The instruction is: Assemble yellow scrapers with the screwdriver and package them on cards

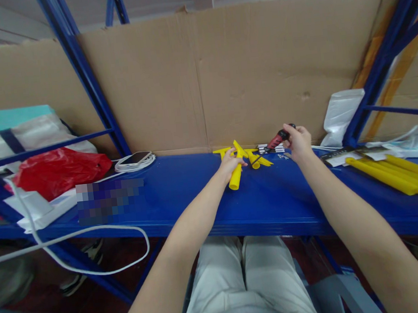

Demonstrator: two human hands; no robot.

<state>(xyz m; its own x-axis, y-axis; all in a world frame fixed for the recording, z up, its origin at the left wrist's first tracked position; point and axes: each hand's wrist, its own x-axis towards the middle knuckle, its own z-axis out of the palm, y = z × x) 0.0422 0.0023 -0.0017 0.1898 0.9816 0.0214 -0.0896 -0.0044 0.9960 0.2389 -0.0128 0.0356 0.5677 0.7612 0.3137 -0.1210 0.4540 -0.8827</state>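
Note:
My left hand (pixel 230 164) is closed around a yellow plastic piece with a tubular handle (pixel 235 177), held just above the blue tabletop. In my right hand (pixel 297 142) is a screwdriver with a red and black handle (pixel 276 141). Its dark shaft slants down to the left, and the tip is close to the yellow piece; whether they touch I cannot tell. More yellow plastic pieces (pixel 260 159) lie just behind and to the right of my left hand. Small metal bits (pixel 282 156), perhaps screws, are scattered by my right hand.
Several yellow tubes (pixel 401 176) lie at the right on the blue table (pixel 183 194). A phone (pixel 137 157) rests on a coiled white cable at the left, near a red plastic bag (pixel 61 169). A cardboard panel (pixel 149 83) stands along the back, between blue metal posts.

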